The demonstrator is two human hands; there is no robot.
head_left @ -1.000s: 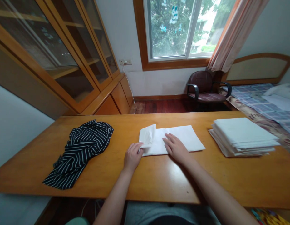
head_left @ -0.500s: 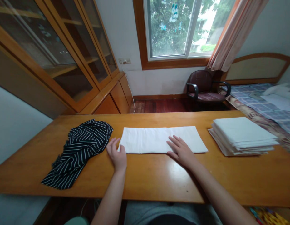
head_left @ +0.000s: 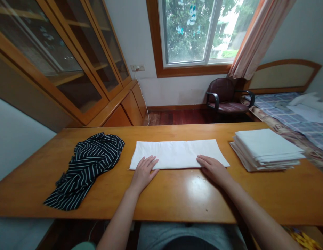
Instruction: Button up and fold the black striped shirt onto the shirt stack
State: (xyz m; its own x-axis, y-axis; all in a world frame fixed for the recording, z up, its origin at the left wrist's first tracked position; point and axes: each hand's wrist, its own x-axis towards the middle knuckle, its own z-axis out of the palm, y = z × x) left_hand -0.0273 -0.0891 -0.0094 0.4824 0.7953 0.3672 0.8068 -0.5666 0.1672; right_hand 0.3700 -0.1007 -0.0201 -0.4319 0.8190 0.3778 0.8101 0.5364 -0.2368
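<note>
A long white cloth (head_left: pixel 178 153) lies flat as a strip on the wooden table (head_left: pixel 177 194), in front of me. My left hand (head_left: pixel 143 172) rests flat on the strip's near left corner, fingers spread. My right hand (head_left: pixel 212 167) lies flat at the near edge toward the right end, fingers stretched out. Neither hand grips anything.
A crumpled black garment with white stripes (head_left: pixel 89 165) lies on the table's left part. A stack of folded white cloths (head_left: pixel 265 149) sits at the right. Beyond the table are a dark armchair (head_left: pixel 226 99), a bed (head_left: pixel 294 107) and a glass-fronted wooden cabinet (head_left: pixel 72 66).
The left hand unfolded the cloth's left end out into a full strip, then let go and came to rest flat on its corner. The right hand slid to the near edge.
</note>
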